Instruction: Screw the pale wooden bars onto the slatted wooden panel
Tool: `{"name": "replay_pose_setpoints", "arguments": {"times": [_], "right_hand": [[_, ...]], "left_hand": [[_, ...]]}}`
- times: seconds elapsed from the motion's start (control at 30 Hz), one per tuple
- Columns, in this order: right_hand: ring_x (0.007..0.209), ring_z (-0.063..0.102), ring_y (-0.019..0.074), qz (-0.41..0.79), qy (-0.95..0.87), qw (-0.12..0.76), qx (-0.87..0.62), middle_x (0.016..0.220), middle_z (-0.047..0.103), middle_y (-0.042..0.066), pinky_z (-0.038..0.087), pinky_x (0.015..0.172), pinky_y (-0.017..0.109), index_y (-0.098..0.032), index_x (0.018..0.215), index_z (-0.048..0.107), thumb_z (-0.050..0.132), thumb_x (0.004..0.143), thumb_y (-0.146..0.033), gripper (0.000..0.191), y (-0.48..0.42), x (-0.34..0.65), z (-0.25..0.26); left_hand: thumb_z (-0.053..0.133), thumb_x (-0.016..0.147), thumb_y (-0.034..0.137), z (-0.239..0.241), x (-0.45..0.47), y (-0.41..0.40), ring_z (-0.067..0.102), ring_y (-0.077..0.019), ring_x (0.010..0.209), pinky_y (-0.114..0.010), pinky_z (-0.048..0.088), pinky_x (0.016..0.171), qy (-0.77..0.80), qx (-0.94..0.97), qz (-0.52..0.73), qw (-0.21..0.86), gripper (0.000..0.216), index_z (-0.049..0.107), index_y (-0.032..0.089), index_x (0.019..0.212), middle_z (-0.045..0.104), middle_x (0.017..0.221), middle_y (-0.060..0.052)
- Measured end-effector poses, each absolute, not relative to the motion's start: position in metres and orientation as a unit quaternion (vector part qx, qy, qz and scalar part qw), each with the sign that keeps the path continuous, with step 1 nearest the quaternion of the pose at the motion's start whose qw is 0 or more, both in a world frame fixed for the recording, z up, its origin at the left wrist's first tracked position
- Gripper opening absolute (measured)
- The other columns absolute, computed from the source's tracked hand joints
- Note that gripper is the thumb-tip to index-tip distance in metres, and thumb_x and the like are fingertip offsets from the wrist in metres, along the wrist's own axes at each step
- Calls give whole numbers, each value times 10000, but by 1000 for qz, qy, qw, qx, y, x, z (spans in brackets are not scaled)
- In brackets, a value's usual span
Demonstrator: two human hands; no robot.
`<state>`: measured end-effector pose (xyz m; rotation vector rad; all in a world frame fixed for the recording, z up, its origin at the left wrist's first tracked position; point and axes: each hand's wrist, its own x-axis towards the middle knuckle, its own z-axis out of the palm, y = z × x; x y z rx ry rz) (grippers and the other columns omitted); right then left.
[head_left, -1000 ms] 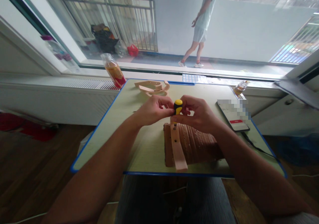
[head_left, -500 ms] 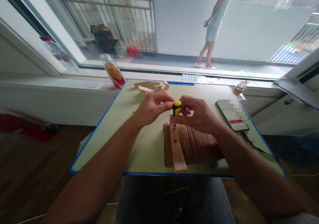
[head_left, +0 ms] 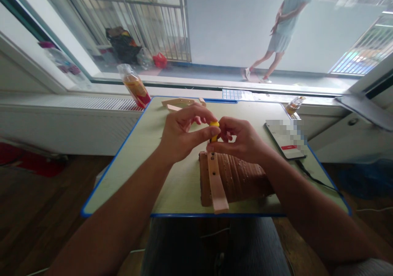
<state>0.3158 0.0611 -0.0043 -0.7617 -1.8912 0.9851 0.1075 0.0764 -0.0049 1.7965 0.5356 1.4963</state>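
A short yellow and black screwdriver [head_left: 214,124] stands upright over the far end of a pale wooden strip [head_left: 218,192]. My left hand [head_left: 181,133] pinches its handle between thumb and fingers. From the other side my right hand [head_left: 242,139] is closed around its lower part, thumb low by the strip. Dark holes or screw heads show along the strip, which lies across the left end of a brown ribbed block [head_left: 242,176]. The screwdriver's tip is hidden behind my right thumb.
Curved wooden pieces [head_left: 176,102] lie at the back of the blue-edged table [head_left: 135,173]. A phone [head_left: 284,141] with a cable lies at right. Bottles, one an orange drink bottle [head_left: 134,87], stand by the window. Outside, a person [head_left: 282,26] walks.
My left hand has moved right and closed its thumb and fingers over the screwdriver's handle. My right hand stays nearly where it was. The person outside has moved right.
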Motion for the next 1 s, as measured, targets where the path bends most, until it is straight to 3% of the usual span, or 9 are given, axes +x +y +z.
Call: {"name": "replay_pose_setpoints", "arguments": {"times": [0.17,0.3,0.53,0.67,0.77,1.0], "right_hand": [[753,533,117,417,-763,410,-277,881,643,5,419,657,307,-181,879,793,877,860,-342,182,61,319,2],[739,527,111,404,-773,409,-268,877,643,3,418,648,301,-180,895,805,870,865,-316,154,61,320,3],[706,478,106,397,-770,410,-285,804,594,-37,397,629,302,-194,851,694,950,780,-310,290,62,320,-1],[723,473,115,420,-763,394,-295,827,600,-28,403,646,319,-187,885,690,967,762,-314,329,62,320,-3],[725,487,115,425,-761,399,-286,837,613,-26,399,646,319,-186,907,692,965,772,-321,332,62,320,-5],[724,488,116,403,-770,406,-283,837,592,-29,400,640,308,-199,887,675,965,776,-377,358,62,319,-5]], "left_hand": [[946,782,310,-4,107,75,667,-216,933,-404,534,915,213,696,588,354,196,865,281,957,756,913,-39],[911,794,248,-4,108,74,679,-220,947,-415,534,945,203,695,586,363,182,877,289,968,768,929,-41],[773,831,242,-7,107,74,674,-230,929,-417,539,901,228,671,582,400,206,882,271,1003,767,945,-57],[693,755,167,-11,107,82,646,-196,812,-368,522,811,311,624,590,407,182,845,225,836,740,801,-30],[695,706,184,-11,105,88,627,-180,753,-331,494,737,361,643,510,443,161,821,189,807,722,753,-20],[733,772,330,-3,92,93,616,-195,787,-317,469,706,351,748,305,473,179,782,162,809,697,812,-49]]}}
